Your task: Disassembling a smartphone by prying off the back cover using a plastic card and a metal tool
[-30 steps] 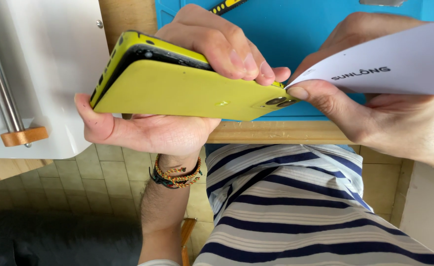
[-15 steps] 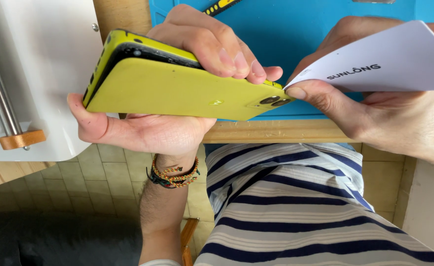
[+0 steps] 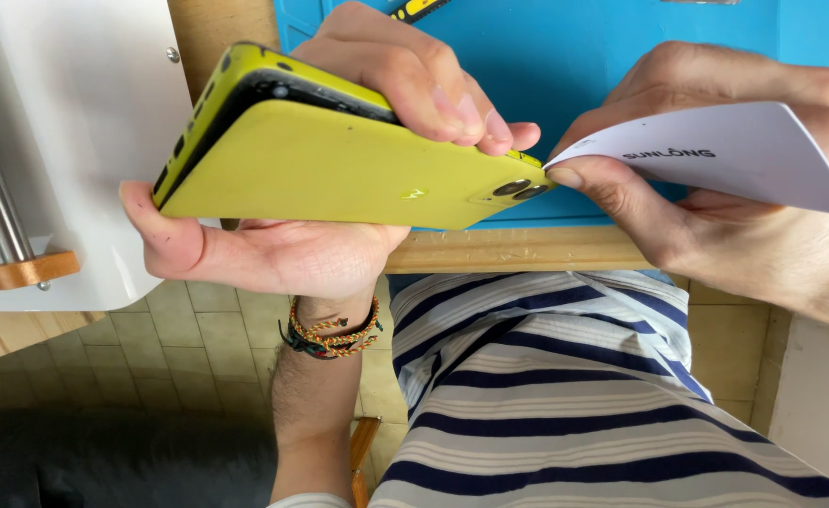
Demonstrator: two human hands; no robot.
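My left hand (image 3: 273, 249) grips a yellow smartphone (image 3: 339, 174) edge-up above my lap, palm beneath it and fingers curled over its top edge. The yellow back cover stands slightly lifted from the black frame at the left end, leaving a dark gap. Two camera lenses sit at the phone's right corner. My right hand (image 3: 716, 216) holds a thin white plastic card (image 3: 716, 155), its pointed tip pressed into the seam at that camera corner.
A blue work mat (image 3: 565, 56) lies on a wooden table edge (image 3: 518, 249) behind the phone. A white appliance with a metal bar and wooden knob (image 3: 33, 268) stands at left. Below are my striped shirt (image 3: 565, 395) and a tiled floor.
The phone has drifted slightly left and tilted, and the gap between back cover and frame looks a little wider. The card's tip stays at the camera corner.
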